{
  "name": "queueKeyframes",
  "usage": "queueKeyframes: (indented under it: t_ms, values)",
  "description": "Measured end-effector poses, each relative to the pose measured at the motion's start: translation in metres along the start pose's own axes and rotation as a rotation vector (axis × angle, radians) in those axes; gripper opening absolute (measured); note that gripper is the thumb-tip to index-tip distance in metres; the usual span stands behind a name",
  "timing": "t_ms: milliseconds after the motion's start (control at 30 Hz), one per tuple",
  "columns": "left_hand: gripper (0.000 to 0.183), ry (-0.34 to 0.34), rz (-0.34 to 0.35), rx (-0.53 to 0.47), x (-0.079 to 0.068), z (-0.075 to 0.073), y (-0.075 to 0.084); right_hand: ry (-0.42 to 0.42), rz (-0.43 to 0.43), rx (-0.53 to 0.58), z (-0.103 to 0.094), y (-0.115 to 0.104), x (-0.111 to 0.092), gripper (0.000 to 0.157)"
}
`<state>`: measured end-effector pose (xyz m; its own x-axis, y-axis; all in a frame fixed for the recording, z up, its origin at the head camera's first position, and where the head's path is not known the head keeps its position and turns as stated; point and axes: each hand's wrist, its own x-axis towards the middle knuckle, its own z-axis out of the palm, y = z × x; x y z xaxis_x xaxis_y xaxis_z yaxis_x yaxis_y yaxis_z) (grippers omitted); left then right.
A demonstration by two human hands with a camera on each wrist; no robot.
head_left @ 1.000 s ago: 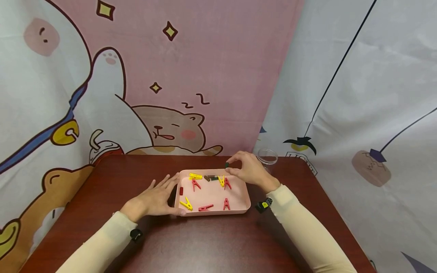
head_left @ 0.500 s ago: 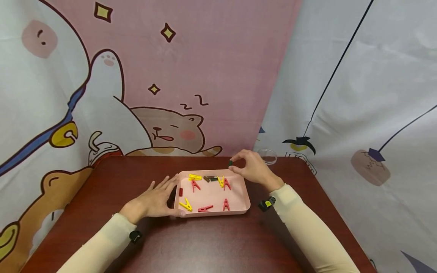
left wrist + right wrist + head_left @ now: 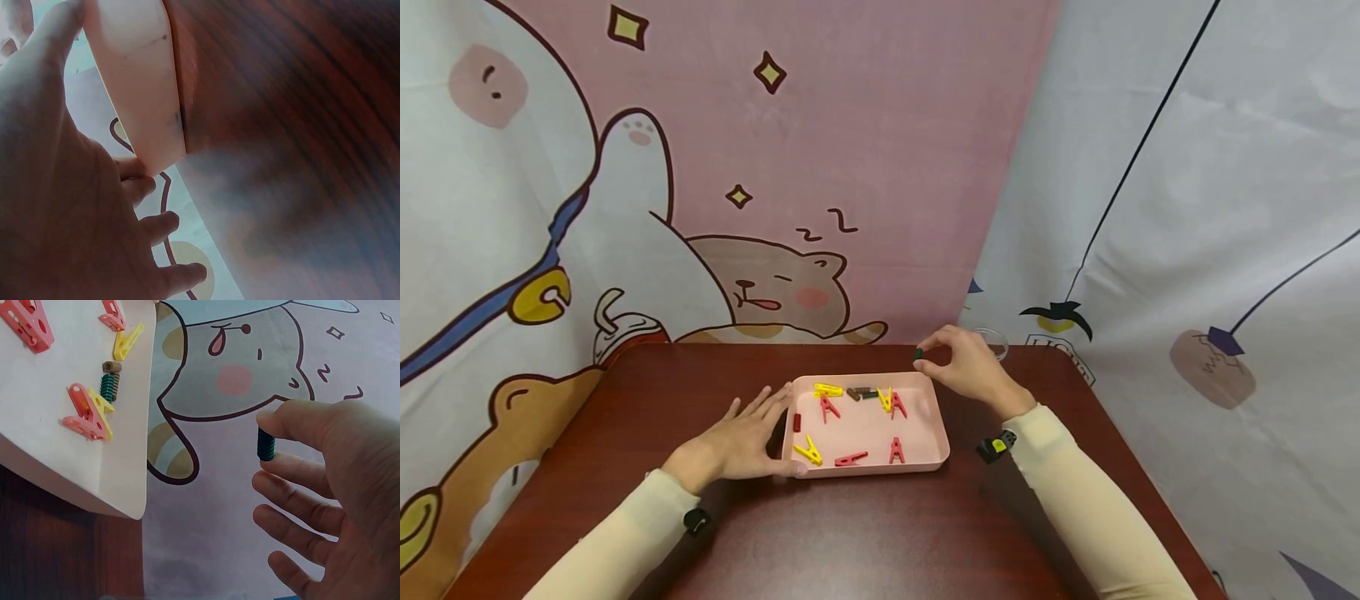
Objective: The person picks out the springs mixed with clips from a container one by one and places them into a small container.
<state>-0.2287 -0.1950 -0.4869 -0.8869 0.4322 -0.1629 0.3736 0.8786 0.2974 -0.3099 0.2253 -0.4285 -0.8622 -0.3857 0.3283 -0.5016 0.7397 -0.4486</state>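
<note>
My right hand (image 3: 973, 371) pinches a dark green coil spring (image 3: 266, 444) between thumb and index finger, above and beyond the tray's back right corner. The other fingers are apart and hold nothing. My left hand (image 3: 733, 442) lies spread along the left end of the pink tray (image 3: 857, 432), thumb at the front corner and fingers at the back corner, touching the rim. In the tray are yellow clothespins (image 3: 809, 451), red clothespins (image 3: 897, 451), a dark red cylinder (image 3: 797, 422), a brown cylinder (image 3: 112, 366) and a green spring (image 3: 107, 388) beside a brown one.
A clear round container (image 3: 997, 343) stands behind my right hand near the table's back edge, partly hidden. The dark reddish wooden table (image 3: 865, 533) extends around the tray. A printed cloth (image 3: 880, 167) hangs behind it.
My right hand has moved a little to the right with the green spring, toward the clear container. My left hand and the things in the tray have stayed in place.
</note>
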Motion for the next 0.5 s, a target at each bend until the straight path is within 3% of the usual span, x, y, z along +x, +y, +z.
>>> queueKeyframes:
  t_ms: [500]
  values:
    - [0.139, 0.004, 0.005, 0.014, 0.000, 0.001, -0.001, 0.010, 0.065, -0.025, -0.013, 0.017, -0.006, 0.035]
